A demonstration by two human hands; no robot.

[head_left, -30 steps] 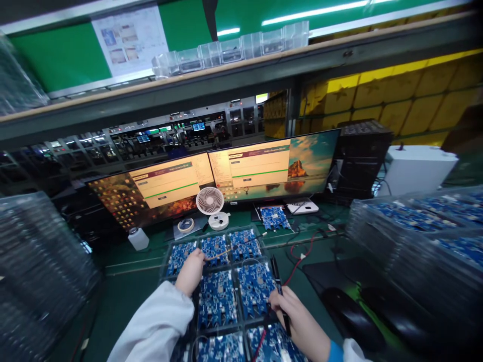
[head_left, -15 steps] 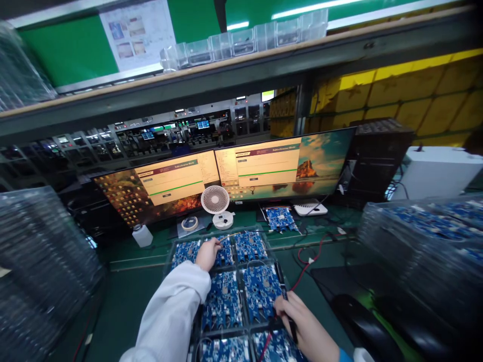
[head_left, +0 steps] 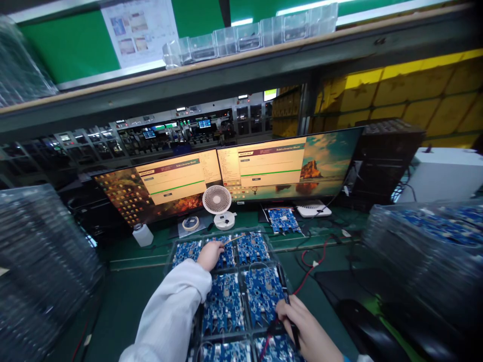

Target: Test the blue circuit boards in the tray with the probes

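Note:
A clear divided tray (head_left: 242,301) holds several blue circuit boards (head_left: 223,301). My left hand (head_left: 210,255) is closed over the tray's back row, pinching a thin yellowish strip or wire (head_left: 234,239) that points right. Over the right column, my right hand (head_left: 298,322) is wrapped round a black pen-like tool (head_left: 285,289), which leans with its upper end toward the back. A red wire shows beside that hand. The exact contact of either hand with the boards cannot be made out.
Two monitors (head_left: 279,166) stand behind a small white fan (head_left: 217,200). Stacked clear trays rise at the left (head_left: 45,271) and, with boards, at the right (head_left: 426,251). A white bottle (head_left: 142,235), tape roll (head_left: 190,223), loose board (head_left: 284,221) and black mouse (head_left: 366,327) are around.
The yellowish strip in my left hand now reaches further right and stands out more clearly. My right hand and the black tool have shifted very slightly. The whole view has moved a little.

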